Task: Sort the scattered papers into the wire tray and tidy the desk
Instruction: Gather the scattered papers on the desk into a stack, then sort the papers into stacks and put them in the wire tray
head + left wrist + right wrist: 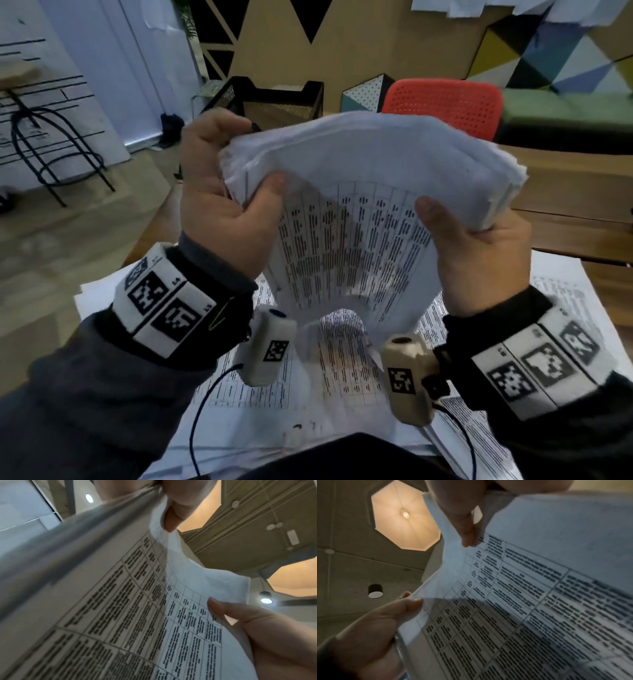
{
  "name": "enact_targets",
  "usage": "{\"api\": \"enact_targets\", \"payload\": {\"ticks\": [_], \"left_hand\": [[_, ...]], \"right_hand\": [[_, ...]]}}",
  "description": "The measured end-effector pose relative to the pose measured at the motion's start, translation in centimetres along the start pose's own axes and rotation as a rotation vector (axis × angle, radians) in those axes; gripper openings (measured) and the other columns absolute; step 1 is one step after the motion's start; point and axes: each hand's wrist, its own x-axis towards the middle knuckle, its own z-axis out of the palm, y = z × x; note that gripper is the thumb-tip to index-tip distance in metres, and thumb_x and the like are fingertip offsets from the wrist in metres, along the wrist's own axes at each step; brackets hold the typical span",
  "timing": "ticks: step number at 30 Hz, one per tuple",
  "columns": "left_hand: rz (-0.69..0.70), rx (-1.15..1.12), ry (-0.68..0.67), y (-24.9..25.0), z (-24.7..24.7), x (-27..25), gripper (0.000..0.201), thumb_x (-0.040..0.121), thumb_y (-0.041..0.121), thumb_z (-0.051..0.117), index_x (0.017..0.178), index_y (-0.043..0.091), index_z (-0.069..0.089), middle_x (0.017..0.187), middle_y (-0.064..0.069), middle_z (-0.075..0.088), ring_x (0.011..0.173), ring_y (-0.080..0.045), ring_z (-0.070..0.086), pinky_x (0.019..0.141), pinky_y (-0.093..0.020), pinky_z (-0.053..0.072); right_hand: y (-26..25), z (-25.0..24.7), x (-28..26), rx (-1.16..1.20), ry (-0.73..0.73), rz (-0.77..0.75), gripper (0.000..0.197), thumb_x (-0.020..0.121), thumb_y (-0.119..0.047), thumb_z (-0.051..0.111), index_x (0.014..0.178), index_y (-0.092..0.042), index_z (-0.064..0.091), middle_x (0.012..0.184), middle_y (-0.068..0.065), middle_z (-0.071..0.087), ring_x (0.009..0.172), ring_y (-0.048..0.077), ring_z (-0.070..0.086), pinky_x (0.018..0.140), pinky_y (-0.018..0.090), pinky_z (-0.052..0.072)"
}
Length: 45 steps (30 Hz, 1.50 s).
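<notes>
I hold a thick stack of printed papers [359, 161] in the air above the desk, bowed upward, with a table of black text on the side facing me. My left hand [239, 168] grips its left end, thumb on the near face and fingers curled behind. My right hand [462, 222] grips the right end the same way. The left wrist view shows the stack [120, 601] close up, and so does the right wrist view [522, 601]. A black wire tray [274, 99] stands beyond the stack at the desk's far left. More printed sheets [308, 394] lie spread on the desk under my wrists.
A red perforated chair back [445, 102] stands behind the wooden desk [565, 192] on the far right. A black metal stool [51, 150] is on the floor at left. The desk's left edge runs close to my left forearm.
</notes>
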Motion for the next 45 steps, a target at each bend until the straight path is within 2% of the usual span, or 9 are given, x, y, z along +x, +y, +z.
{"api": "enact_targets", "payload": {"ticks": [3, 7, 13, 19, 27, 29, 34, 38, 45], "left_hand": [[-0.309, 0.03, -0.046, -1.3, 0.8, -1.2, 0.042, 0.071, 0.016, 0.072, 0.106, 0.013, 0.048, 0.091, -0.001, 0.059, 0.07, 0.01, 0.057, 0.058, -0.002, 0.043], [-0.613, 0.141, -0.134, -3.5, 1.9, -3.6, 0.011, 0.078, 0.014, 0.07, 0.085, 0.02, 0.064, 0.069, 0.017, 0.054, 0.051, 0.013, 0.054, 0.054, -0.01, 0.044], [-0.621, 0.036, -0.099, -2.8, 2.1, -3.8, 0.028, 0.078, 0.006, 0.069, 0.07, 0.029, 0.056, 0.058, 0.024, 0.057, 0.048, 0.02, 0.054, 0.045, 0.001, 0.04], [-0.886, 0.298, -0.376, -5.2, 3.5, -6.8, 0.036, 0.079, 0.031, 0.068, 0.107, 0.009, 0.063, 0.094, -0.007, 0.064, 0.086, -0.024, 0.06, 0.07, -0.028, 0.047], [-0.908, -0.02, -0.268, -5.9, 0.6, -5.9, 0.04, 0.063, 0.039, 0.079, 0.092, 0.017, 0.062, 0.085, 0.003, 0.068, 0.085, -0.017, 0.066, 0.069, -0.027, 0.052], [-0.948, -0.064, -0.378, -7.0, -1.5, -6.6, 0.068, 0.045, 0.047, 0.084, 0.101, 0.016, 0.062, 0.091, 0.002, 0.073, 0.089, -0.016, 0.069, 0.075, -0.032, 0.056], [-1.072, 0.0, -0.4, -9.5, -7.5, -10.9, 0.031, 0.061, 0.022, 0.071, 0.09, 0.022, 0.061, 0.076, 0.016, 0.074, 0.08, -0.007, 0.07, 0.087, -0.039, 0.053], [-1.201, 0.012, -0.414, -11.1, -13.1, -11.7, 0.062, 0.045, 0.033, 0.082, 0.099, 0.008, 0.064, 0.096, -0.013, 0.073, 0.098, -0.035, 0.066, 0.088, -0.046, 0.052], [-1.454, 0.051, -0.333, -15.7, -17.3, -9.1, 0.022, 0.08, 0.001, 0.065, 0.101, 0.004, 0.064, 0.104, -0.022, 0.068, 0.099, -0.039, 0.064, 0.095, -0.054, 0.046]], "right_hand": [[1.2, -0.1, -1.3, -0.134, 0.002, 0.159, 0.025, 0.076, -0.007, 0.073, 0.075, -0.03, 0.063, 0.066, -0.023, 0.069, 0.063, -0.007, 0.061, 0.059, 0.014, 0.049], [2.9, -0.3, -2.7, -0.179, 0.071, 0.391, 0.014, 0.075, -0.008, 0.074, 0.079, 0.003, 0.065, 0.079, 0.027, 0.068, 0.059, 0.029, 0.057, 0.061, 0.027, 0.045], [2.0, -2.0, -3.2, -0.182, 0.066, 0.346, 0.016, 0.075, -0.008, 0.075, 0.076, 0.004, 0.065, 0.075, 0.022, 0.068, 0.061, 0.038, 0.058, 0.061, 0.044, 0.054], [5.4, -3.2, -4.5, -0.177, 0.057, 0.572, 0.019, 0.073, -0.004, 0.076, 0.076, -0.02, 0.067, 0.083, 0.004, 0.071, 0.086, 0.028, 0.067, 0.084, 0.054, 0.054], [2.2, -2.2, -1.2, -0.318, -0.073, 0.384, 0.011, 0.08, -0.011, 0.07, 0.082, -0.018, 0.063, 0.078, -0.003, 0.067, 0.069, 0.011, 0.062, 0.055, 0.018, 0.048], [2.5, -1.0, -0.4, -0.263, -0.095, 0.442, 0.013, 0.08, -0.008, 0.07, 0.086, -0.018, 0.063, 0.08, -0.004, 0.067, 0.069, 0.01, 0.062, 0.052, 0.016, 0.05], [4.9, 3.9, -0.9, -0.3, -0.247, 0.632, 0.017, 0.077, 0.001, 0.071, 0.084, -0.012, 0.062, 0.079, 0.003, 0.065, 0.07, 0.015, 0.061, 0.062, 0.02, 0.053], [7.5, 7.3, -2.9, -0.208, -0.379, 0.944, 0.023, 0.078, 0.011, 0.064, 0.096, -0.003, 0.061, 0.082, 0.009, 0.066, 0.064, 0.017, 0.067, 0.055, 0.023, 0.056], [10.2, 11.0, -5.8, -0.292, -0.596, 1.297, 0.008, 0.089, -0.003, 0.054, 0.097, -0.001, 0.055, 0.079, 0.014, 0.06, 0.063, 0.028, 0.064, 0.058, 0.037, 0.056]]}}
